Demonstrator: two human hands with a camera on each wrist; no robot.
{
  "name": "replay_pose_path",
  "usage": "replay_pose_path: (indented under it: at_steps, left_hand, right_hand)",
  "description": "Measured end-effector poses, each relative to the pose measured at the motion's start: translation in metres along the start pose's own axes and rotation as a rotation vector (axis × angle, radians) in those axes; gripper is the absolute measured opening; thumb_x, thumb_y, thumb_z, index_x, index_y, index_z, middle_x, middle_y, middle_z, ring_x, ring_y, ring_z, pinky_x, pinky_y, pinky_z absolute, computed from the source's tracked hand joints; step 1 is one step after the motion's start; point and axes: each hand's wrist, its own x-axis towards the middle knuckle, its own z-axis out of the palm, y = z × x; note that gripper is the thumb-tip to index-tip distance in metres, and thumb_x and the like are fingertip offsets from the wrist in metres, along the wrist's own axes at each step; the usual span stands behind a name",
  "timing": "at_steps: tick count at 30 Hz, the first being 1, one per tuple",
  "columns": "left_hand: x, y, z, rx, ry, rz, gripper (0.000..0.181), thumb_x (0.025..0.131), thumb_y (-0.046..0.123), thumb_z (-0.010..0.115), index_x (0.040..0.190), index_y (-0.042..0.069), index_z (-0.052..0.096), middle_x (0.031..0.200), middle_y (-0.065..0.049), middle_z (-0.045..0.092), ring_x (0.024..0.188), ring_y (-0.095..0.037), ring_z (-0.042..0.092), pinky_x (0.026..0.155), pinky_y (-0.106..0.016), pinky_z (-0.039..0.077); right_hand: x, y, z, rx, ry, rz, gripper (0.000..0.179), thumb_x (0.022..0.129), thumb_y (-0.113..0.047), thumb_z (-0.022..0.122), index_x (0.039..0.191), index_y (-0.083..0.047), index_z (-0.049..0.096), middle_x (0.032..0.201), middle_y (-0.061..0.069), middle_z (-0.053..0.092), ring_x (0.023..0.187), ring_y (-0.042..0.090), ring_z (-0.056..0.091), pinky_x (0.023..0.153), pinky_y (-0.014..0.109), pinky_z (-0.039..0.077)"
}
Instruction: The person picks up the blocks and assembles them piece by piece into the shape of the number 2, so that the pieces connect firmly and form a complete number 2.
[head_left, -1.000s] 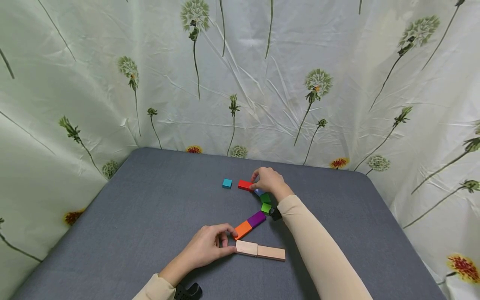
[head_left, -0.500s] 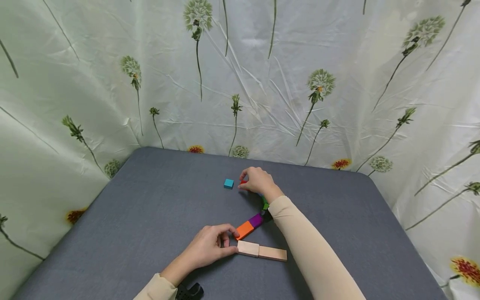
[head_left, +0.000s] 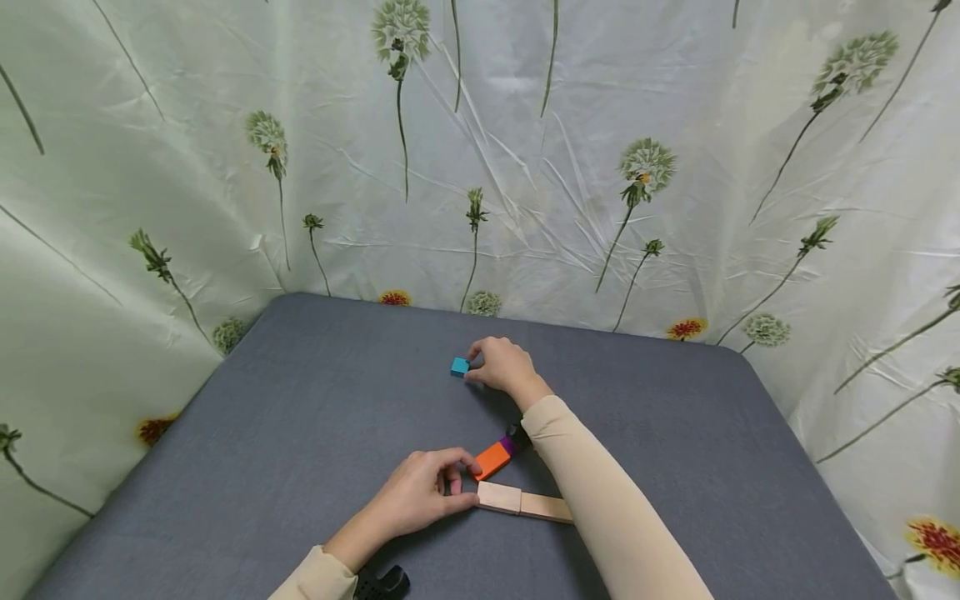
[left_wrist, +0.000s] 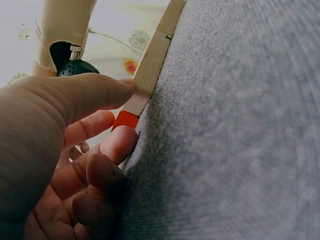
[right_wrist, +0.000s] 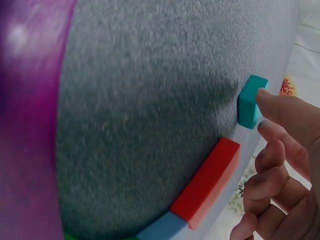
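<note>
My left hand rests beside two blocks in the head view. Its thumb touches the end of a pale wooden block, and its index fingertip meets an orange block. In the left wrist view the thumb lies against the wooden block, with the orange block between thumb and lower fingers. At the far side, my right hand is at a small teal block on the table. The right wrist view has the thumb overlapping the teal block, the index fingertip just beside it.
A second wooden block adjoins the first. A purple block follows the orange one. My right hand and sleeve hide more of the row in the head view; a red block and a blue block show in the right wrist view.
My right hand has moved left along the far row, from the red block's right end to the teal block, and now covers the red block. The left hand stays in place.
</note>
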Motion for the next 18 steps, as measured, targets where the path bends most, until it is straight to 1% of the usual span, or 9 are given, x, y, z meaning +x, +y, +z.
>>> replay_pose_path:
  at_steps: [3, 7, 12, 18]
  left_hand:
    - [0.0001, -0.0004, 0.0008, 0.001, 0.008, 0.01, 0.023, 0.09, 0.026, 0.089, 0.107, 0.025, 0.074, 0.074, 0.015, 0.06, 0.053, 0.004, 0.046, 0.053, -0.019, 0.04]
    - [0.0006, -0.0008, 0.0011, 0.002, 0.016, 0.02, 0.023, 0.089, 0.026, 0.089, 0.107, 0.025, 0.074, 0.074, 0.015, 0.06, 0.053, 0.004, 0.046, 0.053, -0.019, 0.04]
    - [0.0008, -0.0005, 0.0008, -0.011, 0.007, 0.013, 0.023, 0.09, 0.026, 0.089, 0.107, 0.024, 0.074, 0.074, 0.015, 0.06, 0.054, 0.004, 0.046, 0.053, -0.019, 0.04]
    - [0.0004, -0.0006, 0.0004, -0.016, 0.005, 0.008, 0.023, 0.09, 0.026, 0.089, 0.107, 0.024, 0.074, 0.074, 0.015, 0.061, 0.053, 0.004, 0.046, 0.052, -0.019, 0.04]
  right_hand:
    - [-0.0001, -0.0038, 0.002, -0.009, 0.001, -0.004, 0.034, 0.097, -0.034, 0.082, 0.128, -0.022, 0.076, 0.133, 0.006, 0.074, 0.107, 0.03, 0.073, 0.09, 0.049, 0.06]
    - [0.0008, -0.0065, 0.0039, -0.022, 0.009, -0.009, 0.035, 0.097, -0.034, 0.082, 0.129, -0.022, 0.076, 0.133, 0.007, 0.075, 0.104, 0.029, 0.074, 0.087, 0.047, 0.06]
    - [0.0019, -0.0079, 0.0059, -0.033, 0.017, -0.003, 0.035, 0.099, -0.034, 0.08, 0.131, -0.022, 0.075, 0.131, 0.009, 0.076, 0.104, 0.029, 0.074, 0.088, 0.047, 0.06]
    - [0.0024, -0.008, 0.0065, -0.028, 0.019, 0.003, 0.032, 0.101, -0.032, 0.078, 0.131, -0.022, 0.075, 0.133, 0.009, 0.075, 0.106, 0.03, 0.074, 0.089, 0.048, 0.06]
